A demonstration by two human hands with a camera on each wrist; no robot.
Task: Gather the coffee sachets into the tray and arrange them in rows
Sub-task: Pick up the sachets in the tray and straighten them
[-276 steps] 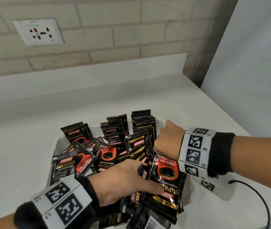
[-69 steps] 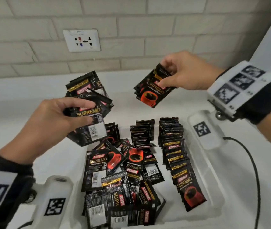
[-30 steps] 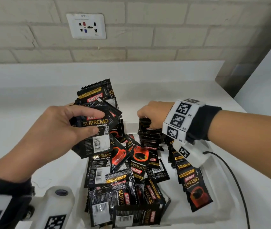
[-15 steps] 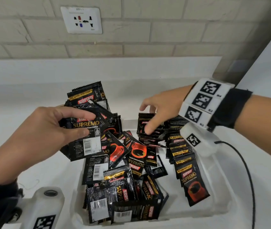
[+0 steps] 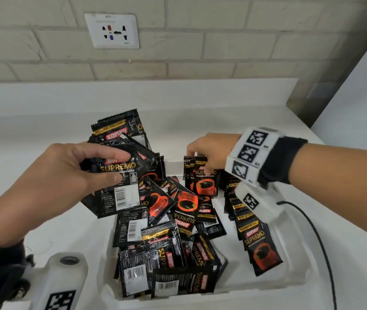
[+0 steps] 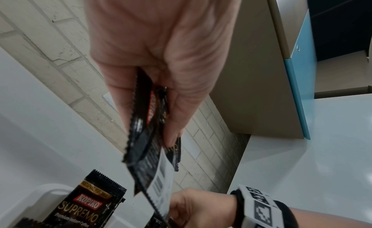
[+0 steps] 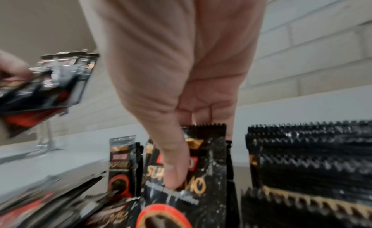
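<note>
Black Kopiko Supremo coffee sachets fill a white tray. A loose heap of sachets covers its left and middle. One overlapping row of sachets runs along the right side. My left hand holds a fanned bunch of sachets above the tray's left edge, thumb on top; the bunch shows edge-on in the left wrist view. My right hand pinches upright sachets at the tray's far end, thumb on the front of a sachet, beside the row.
The tray sits on a white counter against a brick wall with a socket plate. A black cable runs from my right wrist over the counter at the right. A grey panel closes the right side.
My right hand dropped from reaching over the middle stack and now pinches upright sachets at the tray's far end. The left hand keeps its bunch almost in place.
</note>
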